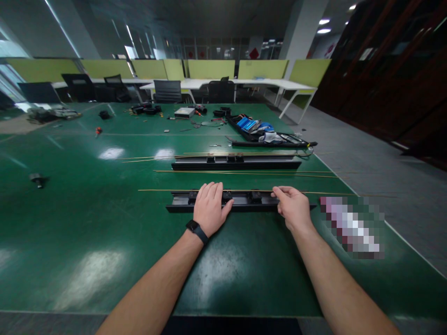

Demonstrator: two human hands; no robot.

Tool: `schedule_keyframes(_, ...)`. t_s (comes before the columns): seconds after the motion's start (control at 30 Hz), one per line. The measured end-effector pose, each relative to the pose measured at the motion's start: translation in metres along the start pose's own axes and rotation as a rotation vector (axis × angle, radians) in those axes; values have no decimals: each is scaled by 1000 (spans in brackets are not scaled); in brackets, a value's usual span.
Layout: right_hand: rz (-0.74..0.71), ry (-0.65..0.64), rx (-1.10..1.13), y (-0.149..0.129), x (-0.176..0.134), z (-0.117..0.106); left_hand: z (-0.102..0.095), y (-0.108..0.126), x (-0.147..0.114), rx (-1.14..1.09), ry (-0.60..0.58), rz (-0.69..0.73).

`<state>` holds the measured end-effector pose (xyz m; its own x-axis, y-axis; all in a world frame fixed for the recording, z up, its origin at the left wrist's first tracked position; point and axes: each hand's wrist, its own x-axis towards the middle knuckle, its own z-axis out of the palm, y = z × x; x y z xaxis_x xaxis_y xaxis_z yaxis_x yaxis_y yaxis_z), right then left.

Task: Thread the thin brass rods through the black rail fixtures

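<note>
A long black channel-shaped rail (244,208) lies across the green table in front of me, with black blocks (254,197) set in its trough. My left hand (210,204) rests flat over the left part of this rail, fingers stretched forward and thumb out to the side. Along the rail's far edge runs a thin brass-coloured rod (157,190), which sticks out past both ends. Thumb and forefinger of my right hand (291,204) pinch the rod near the rail's right end. The rod's part behind my left fingers is hidden.
Beyond lies a second black rail (202,165) with more thin rods (244,173) around it. A black tray-like holder (240,144) with blue packs, a white box (184,112) and an orange-handled tool (98,130) are farther off. A blurred-out object (349,228) lies right.
</note>
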<state>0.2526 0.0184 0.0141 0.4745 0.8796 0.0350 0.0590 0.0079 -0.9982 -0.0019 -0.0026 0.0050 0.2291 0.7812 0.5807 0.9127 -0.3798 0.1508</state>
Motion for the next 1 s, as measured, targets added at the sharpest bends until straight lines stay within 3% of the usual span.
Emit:
schedule_keyframes(0.33, -63, -62, -118, -1, -2, -2, -3, 1, 1, 3, -7, 3)
schedule_keyframes(0.67, 25, 17, -21, -4, -1, 1, -3, 1, 1, 1, -4, 10)
schedule_keyframes(1.0, -44, -21, -30, 0, -2, 0, -3, 0, 1, -11, -4, 2)
